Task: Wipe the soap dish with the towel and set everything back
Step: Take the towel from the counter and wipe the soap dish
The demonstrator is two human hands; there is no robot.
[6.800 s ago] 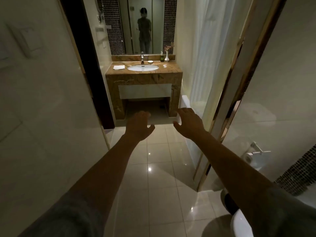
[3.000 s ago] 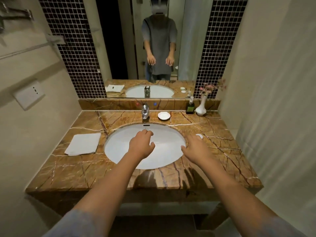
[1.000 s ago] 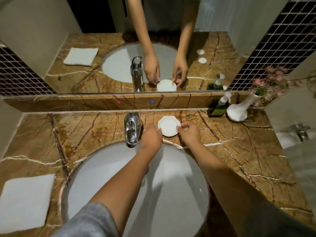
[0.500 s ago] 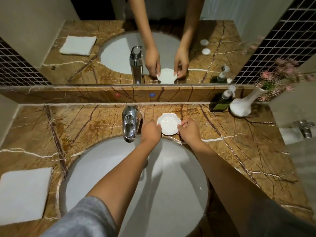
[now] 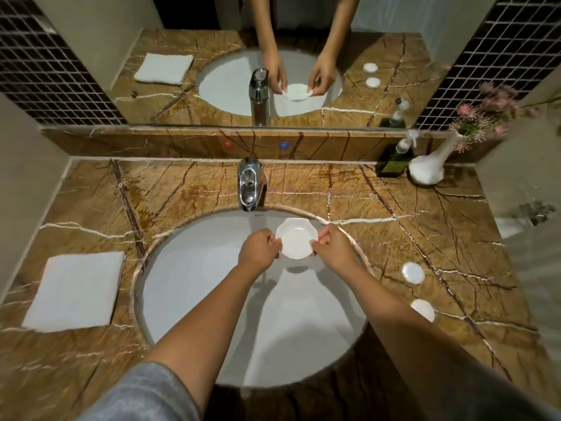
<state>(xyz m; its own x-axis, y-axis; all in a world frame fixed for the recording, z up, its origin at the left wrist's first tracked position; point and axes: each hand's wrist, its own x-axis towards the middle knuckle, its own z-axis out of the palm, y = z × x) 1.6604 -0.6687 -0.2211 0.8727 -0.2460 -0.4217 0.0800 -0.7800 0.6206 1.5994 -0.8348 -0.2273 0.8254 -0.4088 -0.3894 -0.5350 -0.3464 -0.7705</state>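
Note:
The small white soap dish [image 5: 297,241] with a scalloped rim hangs in the air over the back of the white sink basin [image 5: 194,299]. My left hand [image 5: 259,253] pinches its left edge and my right hand [image 5: 332,252] pinches its right edge. The dish looks empty. A folded white towel [image 5: 76,291] lies flat on the brown marble counter [image 5: 425,238], left of the basin and well away from both hands.
A chrome tap [image 5: 249,186] stands just behind the dish. On the counter to the right lie two small round white pieces [image 5: 413,272] [image 5: 423,309]. At the back right are a dark pump bottle [image 5: 394,161] and a white flower vase [image 5: 429,168]. A mirror fills the wall behind.
Both hands have lifted the soap dish off the counter behind the basin and drawn it toward me, so it now hangs over the sink. The towel has not moved.

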